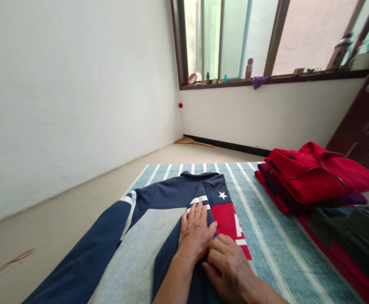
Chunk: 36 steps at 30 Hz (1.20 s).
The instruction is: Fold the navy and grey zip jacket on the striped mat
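A navy, grey and red jacket (159, 219) lies front down on a striped cloth, its collar toward the far edge. One side is folded in, showing a red panel with white lettering and a white star. The left sleeve stretches out toward the lower left; the other lies folded back over the body. My left hand (195, 230) rests flat on the folded sleeve near its white stripes, fingers stretched out. Beside it, my right hand (230, 264) is closed at the sleeve's edge, its fingers curled on the navy fabric. Part of the sleeve is hidden under my forearms.
Folded red clothes (314, 173) are stacked on the right of the striped cloth (266, 236). Nearer stands a pile of dark green and red garments (355, 236). A broom (193, 142) lies on the floor in the corner. Bottles and a mirror (192, 79) line the window sill.
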{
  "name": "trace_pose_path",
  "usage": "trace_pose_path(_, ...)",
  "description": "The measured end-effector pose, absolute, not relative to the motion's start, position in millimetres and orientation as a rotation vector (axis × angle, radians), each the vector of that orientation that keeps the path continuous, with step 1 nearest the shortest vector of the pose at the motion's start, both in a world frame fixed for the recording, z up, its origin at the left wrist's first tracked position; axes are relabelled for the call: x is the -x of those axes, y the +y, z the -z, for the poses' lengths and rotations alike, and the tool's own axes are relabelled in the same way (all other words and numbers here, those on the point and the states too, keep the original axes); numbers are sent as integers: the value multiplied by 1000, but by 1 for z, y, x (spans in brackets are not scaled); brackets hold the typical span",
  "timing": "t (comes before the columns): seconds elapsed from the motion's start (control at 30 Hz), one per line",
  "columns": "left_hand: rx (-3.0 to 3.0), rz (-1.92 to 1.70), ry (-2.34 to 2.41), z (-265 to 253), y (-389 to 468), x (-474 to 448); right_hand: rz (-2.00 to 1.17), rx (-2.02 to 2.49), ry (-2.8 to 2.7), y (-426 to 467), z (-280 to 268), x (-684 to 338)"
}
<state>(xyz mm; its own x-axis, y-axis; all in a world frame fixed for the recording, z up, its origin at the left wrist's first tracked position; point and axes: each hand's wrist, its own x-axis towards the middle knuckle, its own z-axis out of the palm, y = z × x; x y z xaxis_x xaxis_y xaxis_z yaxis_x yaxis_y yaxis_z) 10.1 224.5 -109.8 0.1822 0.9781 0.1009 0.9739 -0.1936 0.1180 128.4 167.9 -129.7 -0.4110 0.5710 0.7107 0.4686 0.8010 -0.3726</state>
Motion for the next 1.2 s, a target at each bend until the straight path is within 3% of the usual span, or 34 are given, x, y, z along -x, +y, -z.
trace_pose_path(1.2, -2384, -266, 1965, 106, 222, -11, -127, 785, -2095, 168, 129, -129)
